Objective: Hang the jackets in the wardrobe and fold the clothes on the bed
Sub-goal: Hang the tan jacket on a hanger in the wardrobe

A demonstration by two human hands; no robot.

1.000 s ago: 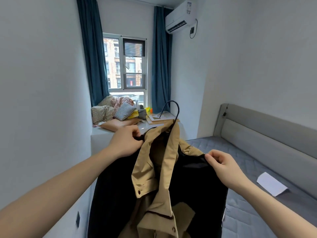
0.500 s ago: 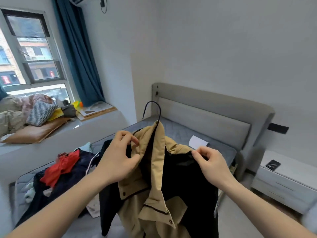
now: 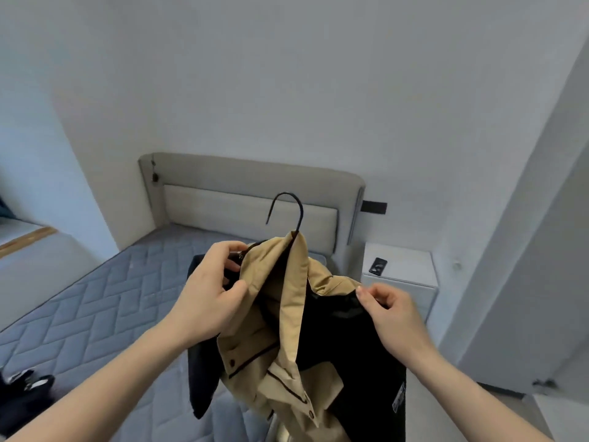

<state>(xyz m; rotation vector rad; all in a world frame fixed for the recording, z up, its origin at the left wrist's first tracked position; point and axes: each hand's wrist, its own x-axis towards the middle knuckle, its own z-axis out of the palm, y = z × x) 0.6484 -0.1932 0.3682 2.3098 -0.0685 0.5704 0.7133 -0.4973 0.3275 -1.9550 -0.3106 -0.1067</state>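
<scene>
A tan jacket (image 3: 287,317) with a black lining hangs on a black hanger (image 3: 288,207) whose hook sticks up above the collar. I hold it in the air in front of me, over the bed's right edge. My left hand (image 3: 210,291) grips the jacket's left shoulder and collar. My right hand (image 3: 390,309) pinches the black lining at the right shoulder. A dark heap of clothes (image 3: 22,393) lies on the bed (image 3: 105,298) at the lower left, mostly cut off by the frame.
The grey padded headboard (image 3: 248,186) stands against the far wall. A white nightstand (image 3: 404,266) with a dark phone (image 3: 378,266) on it sits right of the bed. A pale door or wardrobe panel (image 3: 541,282) fills the right side. A window ledge (image 3: 28,237) is at far left.
My view has swung right, from the window to the headboard and nightstand. Both hands keep hold of the jacket on its hanger and have carried it along.
</scene>
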